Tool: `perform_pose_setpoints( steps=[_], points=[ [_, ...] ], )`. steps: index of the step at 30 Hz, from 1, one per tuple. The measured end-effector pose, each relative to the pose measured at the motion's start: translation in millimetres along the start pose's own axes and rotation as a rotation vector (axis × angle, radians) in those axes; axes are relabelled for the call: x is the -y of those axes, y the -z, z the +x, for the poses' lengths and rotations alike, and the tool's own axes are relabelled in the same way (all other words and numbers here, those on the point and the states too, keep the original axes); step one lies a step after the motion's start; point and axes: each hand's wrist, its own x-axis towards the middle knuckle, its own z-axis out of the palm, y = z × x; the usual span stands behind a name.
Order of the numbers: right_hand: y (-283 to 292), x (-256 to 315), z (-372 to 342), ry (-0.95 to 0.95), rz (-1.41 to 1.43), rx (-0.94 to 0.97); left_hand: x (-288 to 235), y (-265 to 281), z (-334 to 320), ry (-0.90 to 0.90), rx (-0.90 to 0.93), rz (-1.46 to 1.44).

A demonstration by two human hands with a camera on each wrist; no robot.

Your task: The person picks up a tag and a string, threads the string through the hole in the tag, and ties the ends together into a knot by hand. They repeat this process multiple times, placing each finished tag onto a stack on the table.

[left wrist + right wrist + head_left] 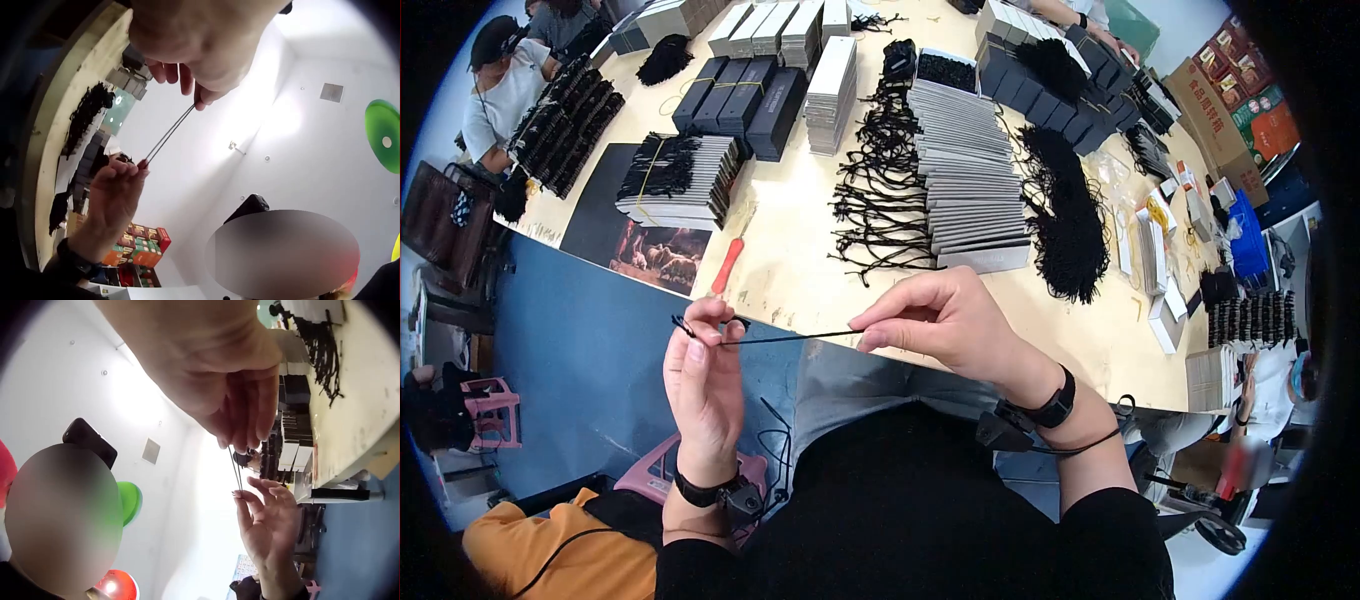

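Observation:
A thin black cord (790, 338) is stretched between my two hands, above the table's front edge. My left hand (705, 385) pinches one end between thumb and fingers, where a small dark knot or tail (684, 326) sticks out. The other end is pinched by the thumb and forefinger of my right hand (945, 318). In both wrist views the cord (169, 134) shows as two strands running side by side. Beyond my right hand lies a long row of grey cards (970, 180) with black knotted cords (880, 190) fanned out along their left side.
A red-handled tool (728, 265) lies near the table edge. A bundle of corded cards (680, 180) sits at left, and dark boxes (745, 105) stand behind. A heap of black cords (1065, 215) lies right of the row. Other people sit around the table.

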Motion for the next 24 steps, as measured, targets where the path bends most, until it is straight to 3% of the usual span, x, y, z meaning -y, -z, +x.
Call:
perform_pose_setpoints(
  steps=[2, 4, 6, 7, 8, 10, 12, 14, 16, 18, 20, 22, 24],
  points=[
    [-5.4, 7.6, 3.9, -0.032, 0.061, -0.027, 1.8, 16.2, -4.1, 0.023, 0.111, 0.031],
    [-12.6, 15.0, 10.9, 0.072, -0.235, -0.074, 1.9, 21.3, -6.1, 0.064, 0.065, 0.053],
    [-21.2, 20.2, 22.0, 0.135, -0.316, -0.057, -0.4, 15.7, -2.1, -0.249, -0.252, 0.559],
    [-25.8, 25.7, 28.2, 0.26, -0.457, 0.03, -4.1, 17.4, 0.2, -0.457, -0.229, 0.787],
    [-31.4, 31.2, 34.1, 0.385, -0.594, 0.117, -12.6, 14.3, 3.1, -0.464, -0.241, 0.778],
    [-43.9, 37.9, 45.8, 0.395, -0.664, 0.179, -28.9, 5.4, 5.6, -0.281, 0.398, 0.958],
    [-50.1, 42.5, 61.8, 0.577, -0.784, 0.258, -13.9, 1.2, 1.1, 0.092, 0.423, 0.367],
    [-43.3, 43.1, 79.4, 0.567, -0.78, 0.287, -9.4, 12.6, 1.1, 0.183, 0.42, 0.214],
    [-25.0, 47.0, 102.1, 0.33, -0.482, 0.337, -7.3, 21.0, -0.3, 0.213, 0.308, 0.083],
    [2.4, 50.1, 135.3, 0.128, -0.344, -0.156, -11.7, 29.2, -0.9, 0.266, 0.138, -0.021],
    [52.1, 38.9, 177.4, 0.225, -0.41, -0.583, -15.2, 45.9, -5.0, 0.269, 0.042, 0.064],
    [87.8, 30.0, 203.2, -0.025, -0.396, -0.663, -13.9, 62.4, -12.5, 0.233, -0.02, 0.142],
    [116.3, 9.9, 223.2, -0.304, -0.267, -0.477, -12.7, 74.2, -20.3, 0.242, -0.107, 0.165]
  ],
)
